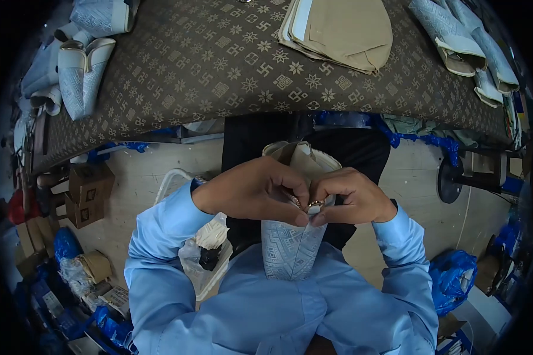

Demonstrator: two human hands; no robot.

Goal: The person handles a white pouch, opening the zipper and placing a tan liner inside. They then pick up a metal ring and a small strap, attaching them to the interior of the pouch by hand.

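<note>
A light blue-grey pouch-like piece (pixel 293 248) with a geometric pattern stands upright in my lap, against my shirt. Its beige lining (pixel 302 158) shows at the open top, and what looks like a zip edge curves along the far right rim. My left hand (pixel 257 188) pinches the near rim with thumb and fingers. Close beside it, my right hand (pixel 350 195) pinches the same rim. A small gold-coloured metal part (pixel 315 203), perhaps zip teeth or a slider, shows between the fingertips. The fingers hide the rest of that edge.
Ahead is a table with a brown patterned cloth (pixel 189 71). Flat beige pieces (pixel 343 32) are stacked on it. Similar patterned pieces lie at the left (pixel 83 74) and right (pixel 456 44). A white basket (pixel 210 284), cardboard boxes (pixel 89 192) and a blue bag (pixel 454 278) are below.
</note>
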